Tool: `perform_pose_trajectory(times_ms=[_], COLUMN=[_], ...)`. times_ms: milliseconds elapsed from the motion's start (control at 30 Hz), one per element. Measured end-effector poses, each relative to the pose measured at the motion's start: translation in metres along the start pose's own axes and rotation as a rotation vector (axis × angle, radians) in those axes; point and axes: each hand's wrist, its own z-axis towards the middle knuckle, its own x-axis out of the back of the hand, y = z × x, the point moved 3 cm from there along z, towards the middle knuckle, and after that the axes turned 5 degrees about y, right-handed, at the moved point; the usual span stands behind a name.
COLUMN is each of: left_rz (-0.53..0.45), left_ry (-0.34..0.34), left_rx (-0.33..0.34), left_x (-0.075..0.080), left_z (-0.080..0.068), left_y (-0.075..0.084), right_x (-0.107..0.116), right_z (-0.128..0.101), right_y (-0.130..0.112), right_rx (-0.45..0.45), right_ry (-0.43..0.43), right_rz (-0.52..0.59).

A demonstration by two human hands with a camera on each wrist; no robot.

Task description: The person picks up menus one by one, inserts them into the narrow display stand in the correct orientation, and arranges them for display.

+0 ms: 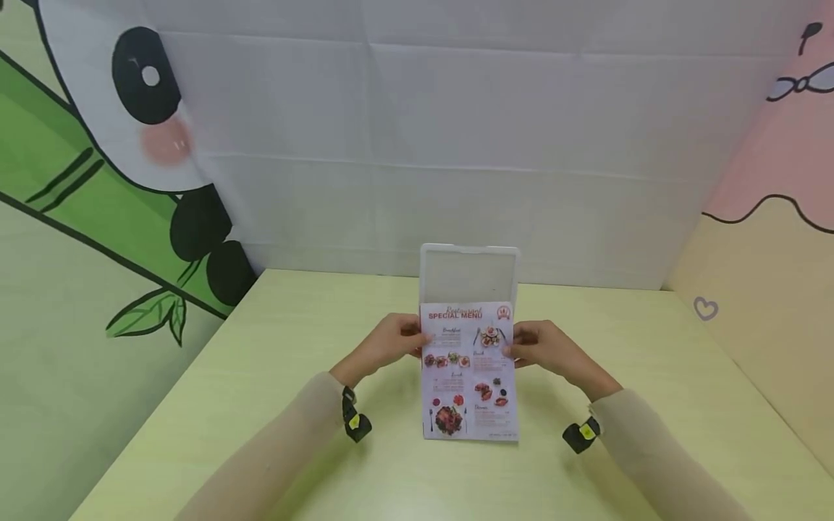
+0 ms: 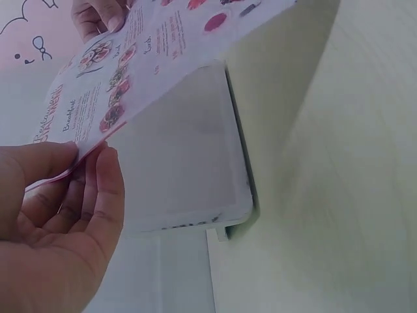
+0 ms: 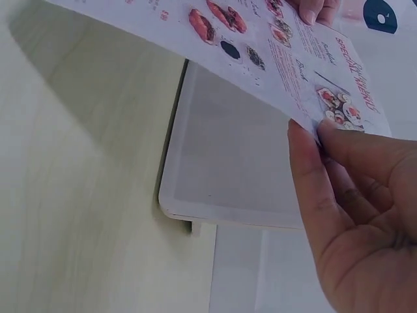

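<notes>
A printed menu sheet (image 1: 470,373) headed "Special Menu" is lifted above a clear plastic sign holder (image 1: 469,273) lying flat on the pale green table (image 1: 293,347). My left hand (image 1: 391,344) pinches the sheet's left edge between thumb and fingers (image 2: 98,189). My right hand (image 1: 544,349) pinches its right edge, thumb on top (image 3: 365,156). In the left wrist view the menu (image 2: 124,91) slopes above the holder (image 2: 182,163). In the right wrist view the menu (image 3: 260,45) covers part of the holder (image 3: 221,156), whose small foot (image 3: 203,228) shows at its far edge.
A white cloth backdrop (image 1: 456,145) hangs behind the table. A panda-and-bamboo panel (image 1: 98,181) stands at the left and a pink and cream panel (image 1: 775,239) at the right. Black wrist straps (image 1: 355,420) sit on both sleeves.
</notes>
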Motion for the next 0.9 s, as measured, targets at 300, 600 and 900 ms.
perform_pose_trajectory(times_ms=[300,600,900], left_rz=[-0.034,-0.016,-0.001], left_ry=[0.063,0.087,0.142], left_rx=[-0.026,-0.096,-0.125], left_x=[0.009,0.016,0.025], left_z=[0.006,0.014,0.021], left_y=[0.015,0.033,0.050], right_x=[0.011,0.024,0.034], right_z=[0.002,0.006,0.010], right_y=[-0.020,-0.034,-0.046], right_rx=[0.035,0.053,0.066], right_ry=[0.053,0.140,0.107], right_rz=[-0.010,-0.023,-0.020])
